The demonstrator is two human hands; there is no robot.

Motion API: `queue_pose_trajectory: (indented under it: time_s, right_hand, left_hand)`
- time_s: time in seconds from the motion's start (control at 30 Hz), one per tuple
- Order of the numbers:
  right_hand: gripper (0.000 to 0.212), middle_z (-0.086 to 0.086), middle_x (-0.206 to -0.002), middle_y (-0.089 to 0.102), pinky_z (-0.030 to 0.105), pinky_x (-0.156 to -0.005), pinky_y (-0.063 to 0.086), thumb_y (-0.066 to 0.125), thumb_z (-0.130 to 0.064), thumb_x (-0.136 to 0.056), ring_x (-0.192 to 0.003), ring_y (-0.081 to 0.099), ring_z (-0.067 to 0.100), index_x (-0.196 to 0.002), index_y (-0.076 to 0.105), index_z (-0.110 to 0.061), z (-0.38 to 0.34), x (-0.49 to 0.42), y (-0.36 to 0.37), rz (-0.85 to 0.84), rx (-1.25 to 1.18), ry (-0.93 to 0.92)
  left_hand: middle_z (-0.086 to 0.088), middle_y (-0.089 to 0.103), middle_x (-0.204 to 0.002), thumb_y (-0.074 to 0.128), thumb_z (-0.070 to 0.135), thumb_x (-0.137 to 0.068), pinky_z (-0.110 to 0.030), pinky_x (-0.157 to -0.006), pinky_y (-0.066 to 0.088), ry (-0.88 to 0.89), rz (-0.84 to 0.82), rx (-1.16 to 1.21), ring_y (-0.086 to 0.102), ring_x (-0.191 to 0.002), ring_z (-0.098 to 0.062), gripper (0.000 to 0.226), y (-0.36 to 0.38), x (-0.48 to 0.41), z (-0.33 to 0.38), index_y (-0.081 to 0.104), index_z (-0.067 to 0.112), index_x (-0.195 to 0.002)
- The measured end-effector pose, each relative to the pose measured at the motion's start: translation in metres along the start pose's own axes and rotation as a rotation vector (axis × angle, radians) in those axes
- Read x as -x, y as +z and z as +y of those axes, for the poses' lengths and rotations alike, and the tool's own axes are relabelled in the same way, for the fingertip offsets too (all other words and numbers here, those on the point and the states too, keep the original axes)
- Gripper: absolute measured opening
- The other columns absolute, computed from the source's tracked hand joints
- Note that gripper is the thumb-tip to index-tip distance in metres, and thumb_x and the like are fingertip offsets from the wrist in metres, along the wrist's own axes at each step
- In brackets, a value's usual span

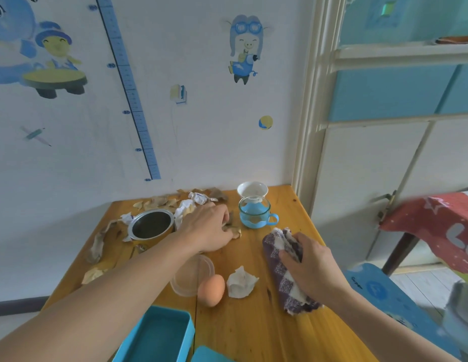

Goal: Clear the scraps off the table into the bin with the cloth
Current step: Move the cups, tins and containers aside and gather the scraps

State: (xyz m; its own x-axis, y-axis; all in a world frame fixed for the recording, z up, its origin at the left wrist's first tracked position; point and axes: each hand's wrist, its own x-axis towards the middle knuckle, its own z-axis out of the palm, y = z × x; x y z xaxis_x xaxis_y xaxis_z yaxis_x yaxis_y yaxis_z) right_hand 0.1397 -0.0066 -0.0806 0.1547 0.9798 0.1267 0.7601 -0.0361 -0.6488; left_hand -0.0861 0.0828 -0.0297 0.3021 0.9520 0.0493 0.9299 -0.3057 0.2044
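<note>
My right hand (310, 265) grips a purple and white checked cloth (285, 275) that lies on the right side of the wooden table (253, 330). My left hand (209, 228) reaches across to the middle back, its fingers curled over dry brown leaf scraps (234, 231). More brown leaves (159, 201) and crumpled white paper (198, 197) lie along the back edge. A long brown scrap (98, 244) lies at the left. One crumpled white tissue (240, 282) sits near the front. A blue rectangular bin (159, 335) stands at the table's near edge.
A metal pot (151, 224) stands at the back left. A glass cup with blue handle (255, 211) and a white bowl (252, 189) stand at the back right. A clear plastic lid (192, 274) and an egg (211, 290) sit near the front. A blue chair (392, 301) stands at right.
</note>
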Motion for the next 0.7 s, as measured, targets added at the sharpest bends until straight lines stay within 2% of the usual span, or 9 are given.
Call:
queue_pose_trajectory:
  time_s: [0.1,0.2,0.37,0.53,0.6,0.7]
  right_hand:
    - [0.018,-0.009,-0.081,0.063,0.021,-0.049,0.045,0.059,-0.042,-0.095,-0.068,0.061,0.009,-0.099,0.057,-0.025,-0.018,0.005,0.011,-0.049,0.012,-0.044]
    - [0.016,-0.009,-0.08,0.063,0.027,-0.054,0.051,0.059,-0.039,-0.094,-0.069,0.061,0.01,-0.098,0.058,-0.024,-0.033,0.008,0.025,-0.057,-0.004,-0.082]
    - [0.018,-0.011,-0.082,0.063,0.02,-0.052,0.042,0.061,-0.038,-0.093,-0.069,0.059,0.006,-0.101,0.059,-0.023,-0.051,0.016,0.037,-0.087,-0.04,-0.143]
    - [0.021,-0.008,-0.079,0.066,0.021,-0.051,0.039,0.064,-0.039,-0.091,-0.067,0.059,0.007,-0.102,0.061,-0.022,-0.054,0.016,0.029,0.037,0.0,-0.183]
    - [0.021,-0.005,-0.081,0.066,0.021,-0.05,0.038,0.065,-0.038,-0.091,-0.067,0.058,0.007,-0.103,0.06,-0.021,-0.053,0.014,0.022,0.064,0.026,-0.187]
    - [0.021,-0.003,-0.084,0.066,0.029,-0.053,0.044,0.064,-0.037,-0.092,-0.07,0.058,0.016,-0.104,0.06,-0.021,-0.051,0.01,0.015,0.08,0.099,-0.168]
  left_hand:
    - [0.006,0.06,-0.113,0.064,0.032,-0.09,-0.033,-0.088,0.052,0.027,-0.001,0.206,0.059,-0.106,-0.016,0.03,-0.015,0.013,0.005,0.062,0.021,-0.117]
    - [0.01,0.064,-0.107,0.06,0.032,-0.095,-0.026,-0.08,0.051,0.041,0.03,0.466,0.062,-0.098,-0.008,0.02,-0.036,0.036,0.009,0.063,0.025,-0.114]
    - [0.017,0.066,-0.104,0.06,0.035,-0.097,-0.021,-0.08,0.054,0.131,0.058,0.397,0.064,-0.094,-0.002,0.014,-0.056,0.098,-0.006,0.064,0.033,-0.11]
    - [0.017,0.066,-0.103,0.062,0.036,-0.095,-0.013,-0.074,0.05,0.084,0.03,0.335,0.064,-0.093,-0.001,0.019,-0.051,0.142,-0.03,0.064,0.034,-0.114]
    - [0.02,0.064,-0.109,0.061,0.039,-0.094,-0.02,-0.079,0.054,0.065,-0.003,0.285,0.065,-0.093,-0.002,0.025,-0.044,0.145,-0.038,0.062,0.034,-0.118]
    - [0.018,0.062,-0.111,0.06,0.041,-0.094,-0.03,-0.082,0.056,0.033,0.012,0.244,0.064,-0.092,-0.003,0.029,-0.034,0.144,-0.046,0.061,0.033,-0.121]
